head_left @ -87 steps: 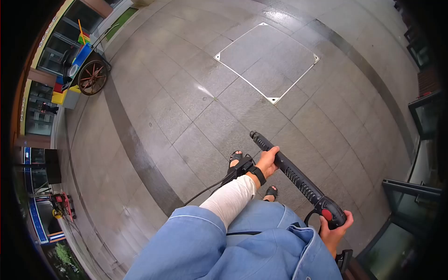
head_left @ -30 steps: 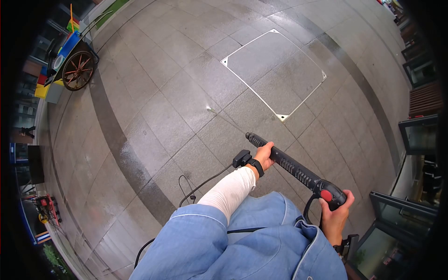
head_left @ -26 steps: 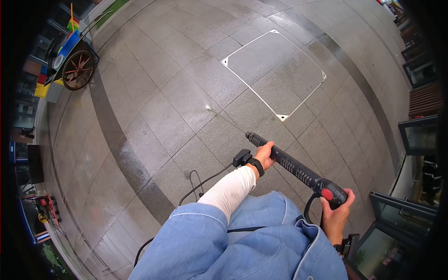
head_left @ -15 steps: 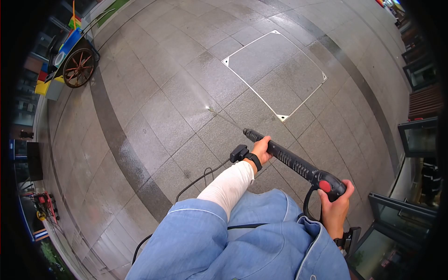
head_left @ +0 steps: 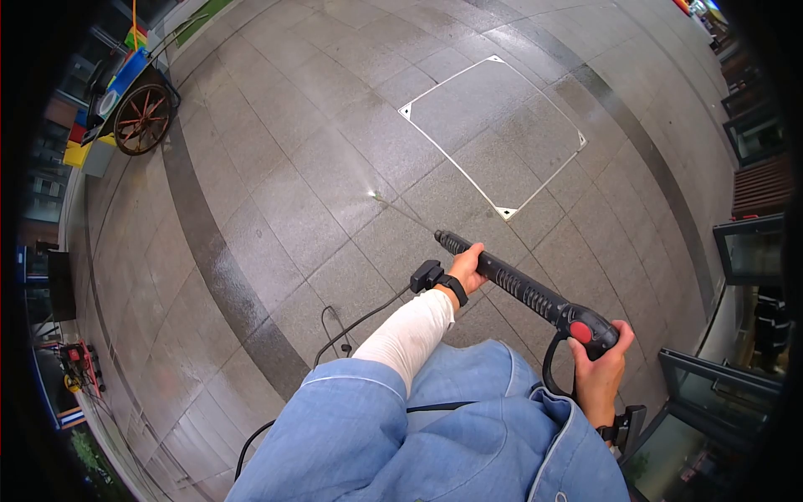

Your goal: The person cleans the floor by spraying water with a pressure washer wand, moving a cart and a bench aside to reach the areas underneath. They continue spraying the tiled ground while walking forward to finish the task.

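A long black pressure washer gun (head_left: 527,289) with a red round cap lies across both hands, pointing up and to the left. My left hand (head_left: 468,268) is wrapped round its front barrel, a black strap and box on the wrist. At the rear, my right hand (head_left: 600,368) grips the handle; some of its fingers are hidden behind it. A thin lance (head_left: 410,211) runs from the barrel to a nozzle (head_left: 374,195), which sprays a fine white fan of water over the grey paving (head_left: 276,243).
A white-edged square cover (head_left: 502,138) is set into the paving. A cart with a spoked wheel (head_left: 142,120) stands at the upper left, a red machine (head_left: 79,364) at the lower left. Open glass doors (head_left: 719,385) line the right. A black hose (head_left: 364,314) trails beside my left arm.
The gun and both hands hold almost the same position, and water still sprays. A thin dark cord loop near my left forearm has swung a little to the left.
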`<state>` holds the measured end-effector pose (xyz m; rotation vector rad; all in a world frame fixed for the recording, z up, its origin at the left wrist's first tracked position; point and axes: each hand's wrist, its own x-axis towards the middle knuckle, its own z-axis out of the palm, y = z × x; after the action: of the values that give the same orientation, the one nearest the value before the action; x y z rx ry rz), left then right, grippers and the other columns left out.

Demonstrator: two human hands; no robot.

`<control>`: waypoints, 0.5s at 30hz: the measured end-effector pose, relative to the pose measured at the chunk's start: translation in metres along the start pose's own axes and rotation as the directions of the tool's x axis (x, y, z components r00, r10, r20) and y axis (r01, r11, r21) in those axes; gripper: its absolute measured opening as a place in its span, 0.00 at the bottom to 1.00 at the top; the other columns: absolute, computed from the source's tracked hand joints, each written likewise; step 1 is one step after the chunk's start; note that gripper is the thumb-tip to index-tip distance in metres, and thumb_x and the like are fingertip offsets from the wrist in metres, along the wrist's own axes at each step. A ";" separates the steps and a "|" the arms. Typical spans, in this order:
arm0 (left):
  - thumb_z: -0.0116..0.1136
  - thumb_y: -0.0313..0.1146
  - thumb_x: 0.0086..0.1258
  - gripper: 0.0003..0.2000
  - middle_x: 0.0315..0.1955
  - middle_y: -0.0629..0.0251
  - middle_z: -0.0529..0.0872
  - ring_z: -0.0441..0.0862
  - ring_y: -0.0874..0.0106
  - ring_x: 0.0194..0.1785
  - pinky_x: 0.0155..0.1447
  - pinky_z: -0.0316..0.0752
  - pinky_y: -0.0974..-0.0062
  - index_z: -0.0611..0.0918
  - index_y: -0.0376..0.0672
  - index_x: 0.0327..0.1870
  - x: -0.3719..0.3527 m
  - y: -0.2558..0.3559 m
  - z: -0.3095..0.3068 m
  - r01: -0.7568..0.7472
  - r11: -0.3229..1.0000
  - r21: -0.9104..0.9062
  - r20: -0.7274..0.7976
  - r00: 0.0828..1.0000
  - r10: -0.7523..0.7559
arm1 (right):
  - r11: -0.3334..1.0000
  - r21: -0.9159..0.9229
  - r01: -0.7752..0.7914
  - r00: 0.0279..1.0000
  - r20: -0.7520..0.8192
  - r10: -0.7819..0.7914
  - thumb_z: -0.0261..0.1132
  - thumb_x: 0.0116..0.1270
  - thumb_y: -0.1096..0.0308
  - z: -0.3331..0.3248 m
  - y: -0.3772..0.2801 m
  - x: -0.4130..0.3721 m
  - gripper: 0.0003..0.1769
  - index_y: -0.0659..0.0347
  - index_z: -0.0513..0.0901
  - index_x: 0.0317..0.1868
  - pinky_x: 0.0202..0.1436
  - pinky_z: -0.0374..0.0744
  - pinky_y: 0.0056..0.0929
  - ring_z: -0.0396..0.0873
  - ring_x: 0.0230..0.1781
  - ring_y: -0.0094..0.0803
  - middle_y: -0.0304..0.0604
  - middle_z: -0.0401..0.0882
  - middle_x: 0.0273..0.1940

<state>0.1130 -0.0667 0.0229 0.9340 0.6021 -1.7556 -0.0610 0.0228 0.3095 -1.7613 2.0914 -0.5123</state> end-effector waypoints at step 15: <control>0.50 0.31 0.64 0.17 0.39 0.58 0.72 0.75 0.60 0.41 0.48 0.73 0.50 0.64 0.33 0.48 -0.007 0.000 0.008 -0.030 0.999 0.010 -0.006 1.000 0.031 | 1.000 0.006 0.014 1.000 -0.024 -0.014 0.70 0.47 0.71 0.002 0.001 -0.003 0.34 0.61 0.60 0.52 0.42 0.72 0.34 0.76 0.38 0.49 0.55 0.74 0.37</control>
<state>0.1122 -0.0687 0.0332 0.9513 0.5803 -1.7309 -0.0604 0.0257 0.3070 -1.7761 2.0924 -0.5454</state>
